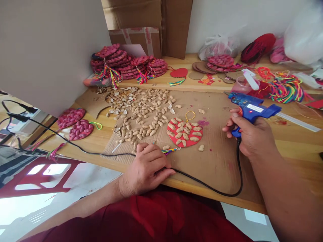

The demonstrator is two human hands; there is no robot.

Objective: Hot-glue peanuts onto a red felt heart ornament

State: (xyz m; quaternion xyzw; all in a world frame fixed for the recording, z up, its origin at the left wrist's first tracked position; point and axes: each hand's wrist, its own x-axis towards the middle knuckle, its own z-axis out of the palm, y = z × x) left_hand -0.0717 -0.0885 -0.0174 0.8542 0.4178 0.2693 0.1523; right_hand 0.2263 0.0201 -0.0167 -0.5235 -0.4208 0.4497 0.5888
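Note:
In my right hand [254, 129] is a blue hot glue gun [248, 106], gripped at the handle with its nozzle pointing left. A black power cord [214, 189] loops down from it and passes through my left hand [150, 166]. That hand is closed around the cord at the front edge of the cardboard. Just beyond it lies a red heart-shaped piece [185, 143] with peanut shells [187, 130] set on it in rows. A yellow loop [190, 116] sticks out at its top, and colourful tassel strings [170, 151] trail toward my left fingers.
Loose peanuts [148, 104] cover the cardboard sheet's [214, 161] left side. Finished pink pieces [80, 130] lie farther left, with more stacked [121, 64] on a raised ledge. Coloured strings [286, 89] and a glue stick [300, 121] are at right. The cord runs left to a socket strip [27, 117].

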